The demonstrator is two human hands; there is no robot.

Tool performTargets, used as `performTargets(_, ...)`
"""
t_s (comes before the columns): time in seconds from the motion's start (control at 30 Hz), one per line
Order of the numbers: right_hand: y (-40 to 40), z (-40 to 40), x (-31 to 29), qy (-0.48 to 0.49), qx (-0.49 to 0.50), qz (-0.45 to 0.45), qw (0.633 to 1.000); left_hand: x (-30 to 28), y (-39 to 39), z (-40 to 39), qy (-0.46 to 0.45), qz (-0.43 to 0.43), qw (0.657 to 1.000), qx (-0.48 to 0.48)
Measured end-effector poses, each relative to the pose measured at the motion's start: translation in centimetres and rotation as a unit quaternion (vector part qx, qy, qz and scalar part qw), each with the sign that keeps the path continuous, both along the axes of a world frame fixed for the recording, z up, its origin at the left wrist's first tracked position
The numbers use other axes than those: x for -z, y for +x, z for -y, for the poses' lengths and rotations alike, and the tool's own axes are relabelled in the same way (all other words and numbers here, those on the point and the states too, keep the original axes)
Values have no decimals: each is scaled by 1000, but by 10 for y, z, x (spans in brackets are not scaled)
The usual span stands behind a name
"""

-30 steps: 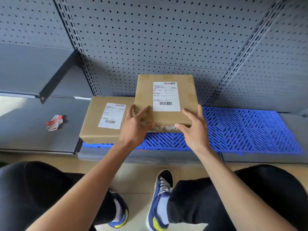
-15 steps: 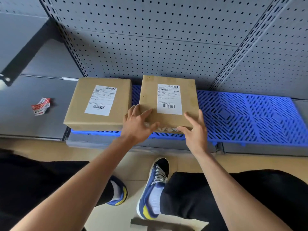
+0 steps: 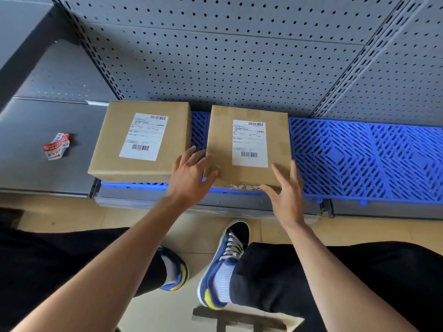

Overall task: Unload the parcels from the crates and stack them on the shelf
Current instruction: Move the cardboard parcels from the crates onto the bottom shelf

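Head view: right parcel (image 3: pixel 249 144) sitting on blue shelf mat (image 3: pixel 364 159) beside left parcel (image 3: pixel 141 140). Left hand (image 3: pixel 191 178) and right hand (image 3: pixel 285 195), fingers spread, touching its near corners. Risk: near edge overhanging, parcel tipping off.

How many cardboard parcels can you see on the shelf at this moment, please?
2. The left parcel lies at the blue mat's left end; the right parcel lies beside it, a gap between them, by both hands. No others show.
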State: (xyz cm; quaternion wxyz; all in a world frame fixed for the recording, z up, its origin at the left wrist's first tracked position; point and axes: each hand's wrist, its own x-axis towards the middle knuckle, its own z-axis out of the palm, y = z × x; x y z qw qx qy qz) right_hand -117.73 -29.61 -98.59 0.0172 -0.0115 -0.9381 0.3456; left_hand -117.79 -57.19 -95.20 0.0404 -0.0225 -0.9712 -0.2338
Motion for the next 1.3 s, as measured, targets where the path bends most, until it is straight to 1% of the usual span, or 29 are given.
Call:
performTargets(0.1,-1,2,-2,123,-5,-28,992,-1,-6,13,-35,11,999,-28)
performTargets(0.17,-2,7,-4,186,-23,-42,981,-5,-8,24,-59,32,996,-51)
performTargets(0.27,-3,17,-3,235,-46,-14,971,-9,-7,37,-60,86,990,-96)
performTargets(0.37,-5,27,-1,263,-58,19,963,-2,-6,47,-96,135,980,-109)
performTargets(0.47,-10,34,-3,260,-65,25,963,8,-4,55,-130,143,976,-102)
performTargets(0.7,-19,57,-6,260,-91,17,961,9,-1,58,-136,133,977,-96)
performTargets(0.97,-14,72,-3,262,-79,9,962,6,2,59,-111,128,980,-106)
performTargets(1.17,-7,71,-5,222,-64,-10,973,4,5,58,-113,131,979,-105)
performTargets(1.3,-6,72,-7,210,-60,-6,976,0,3,61,-87,139,980,-108)
